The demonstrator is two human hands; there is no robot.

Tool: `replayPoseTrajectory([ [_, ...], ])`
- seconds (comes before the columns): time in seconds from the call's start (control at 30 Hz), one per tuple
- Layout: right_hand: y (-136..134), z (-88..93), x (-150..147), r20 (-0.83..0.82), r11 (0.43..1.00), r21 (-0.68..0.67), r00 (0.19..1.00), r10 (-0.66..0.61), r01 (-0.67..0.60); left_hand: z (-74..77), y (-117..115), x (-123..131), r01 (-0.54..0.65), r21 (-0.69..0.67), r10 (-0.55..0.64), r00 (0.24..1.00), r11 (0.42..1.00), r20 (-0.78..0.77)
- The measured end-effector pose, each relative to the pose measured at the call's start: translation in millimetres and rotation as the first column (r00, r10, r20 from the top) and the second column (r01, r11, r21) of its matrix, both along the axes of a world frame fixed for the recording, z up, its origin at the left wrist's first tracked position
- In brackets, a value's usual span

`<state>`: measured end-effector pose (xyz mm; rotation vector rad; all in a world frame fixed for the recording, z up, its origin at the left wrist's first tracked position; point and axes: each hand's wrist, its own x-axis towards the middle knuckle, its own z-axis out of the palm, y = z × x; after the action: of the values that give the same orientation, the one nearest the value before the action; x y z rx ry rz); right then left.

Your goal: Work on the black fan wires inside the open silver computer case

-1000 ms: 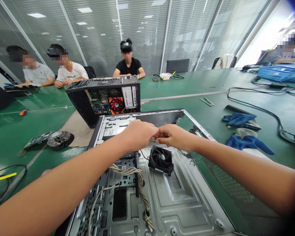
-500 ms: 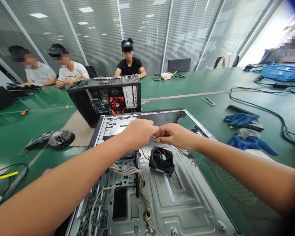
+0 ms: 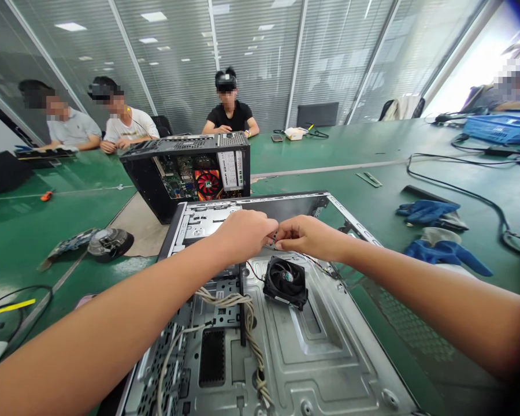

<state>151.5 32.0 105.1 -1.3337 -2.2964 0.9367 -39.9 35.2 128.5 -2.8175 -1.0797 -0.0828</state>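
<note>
Over the far part of an open computer case (image 3: pixel 351 341), which lies flat, my two hands meet almost fingertip to fingertip. My left hand (image 3: pixel 247 231) is closed in a pinch, its back toward me. My right hand (image 3: pixel 307 236) faces it, thumb and fingers pinched together. What they grip is hidden between the fingers. Just below them a black cooling fan (image 3: pixel 286 283) rests on the metal case floor. A thin red and black wire (image 3: pixel 255 271) runs from the fan up beneath my left hand. Thin coloured wires (image 3: pixel 323 267) lie below my right wrist.
Twisted beige cables (image 3: pixel 253 329) run through the case. Behind it stands another computer tower (image 3: pixel 186 150) with a red fan. Blue gloves (image 3: pixel 442 251) and black cables (image 3: pixel 481 190) lie at right, a round cooler (image 3: pixel 110 244) at left. Several people sit around the green table (image 3: pixel 320 159).
My fingertips have drawn slightly apart, with a small gap now showing between the hands. The fan stays in place, and the whole view has shifted a little.
</note>
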Motion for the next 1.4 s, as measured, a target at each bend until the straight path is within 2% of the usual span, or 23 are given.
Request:
replayPoseTrajectory([
  [0.1, 0.7, -0.6, 0.6, -0.010, 1.000, -0.011, 1.000, 0.007, -0.007, 1.2, -2.1, 0.9, -0.007, -0.015, 0.008, 1.000, 1.000, 0.022],
  [0.23, 0.0, 0.9, -0.7, 0.013, 1.000, -0.014, 1.000, 0.005, -0.005, 2.3, -4.8, 3.5, 0.000, -0.022, 0.000, 0.999, 1.000, -0.035],
  [0.47, -1.8, 0.1, -1.2, 0.101, 0.998, 0.065, 0.995, 0.013, -0.020, -0.4, -4.7, 5.4, 0.029, -0.010, -0.030, 0.997, 1.000, -0.075],
  [0.7, -1.9, 1.0, -0.7, 0.080, 1.000, 0.020, 0.997, 0.015, -0.017, -0.1, -4.5, 4.5, 0.063, -0.033, -0.063, 0.998, 0.997, -0.010],
  [0.97, -1.5, 1.1, -0.2, 0.057, 1.000, 0.014, 0.998, 0.026, -0.027, -5.0, -3.2, 5.7, 0.049, -0.005, -0.050, 0.996, 0.999, -0.077],
  [1.23, -3.2, 3.2, -1.3, 0.113, 0.999, 0.034, 0.993, 0.013, -0.017, -5.4, -4.6, 6.7, 0.059, -0.023, -0.061, 0.992, 0.998, -0.106],
  [1.4, -2.9, 1.4, -0.6, 0.072, 0.999, 0.032, 0.997, 0.013, -0.015, -3.2, -3.6, 4.9, 0.045, -0.031, -0.047, 0.997, 0.998, -0.058],
])
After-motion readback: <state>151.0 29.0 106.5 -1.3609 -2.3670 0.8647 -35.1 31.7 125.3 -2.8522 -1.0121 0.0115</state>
